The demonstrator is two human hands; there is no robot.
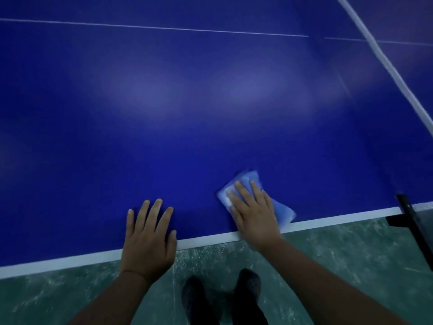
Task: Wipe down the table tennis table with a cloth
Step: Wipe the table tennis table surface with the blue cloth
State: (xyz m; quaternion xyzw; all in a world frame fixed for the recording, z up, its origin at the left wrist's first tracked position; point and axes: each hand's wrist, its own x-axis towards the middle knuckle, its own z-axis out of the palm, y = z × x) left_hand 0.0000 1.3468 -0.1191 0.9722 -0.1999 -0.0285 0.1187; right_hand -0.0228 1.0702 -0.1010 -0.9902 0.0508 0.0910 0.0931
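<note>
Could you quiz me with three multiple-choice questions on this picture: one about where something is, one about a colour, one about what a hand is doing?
1. Where does the cloth lie?
A. On the floor
B. On the table near its white edge line
C. Over the net

2. What colour is the table top?
A. Green
B. Red
C. Blue

3. What is the left hand doing?
A. Resting flat on the table, fingers spread
B. Gripping a paddle
C. Holding a bottle

Answers: 1 B, the right hand presses it flat by the white edge line. 2 C, the surface is deep blue. 3 A, the fingers lie straight and hold nothing.
</note>
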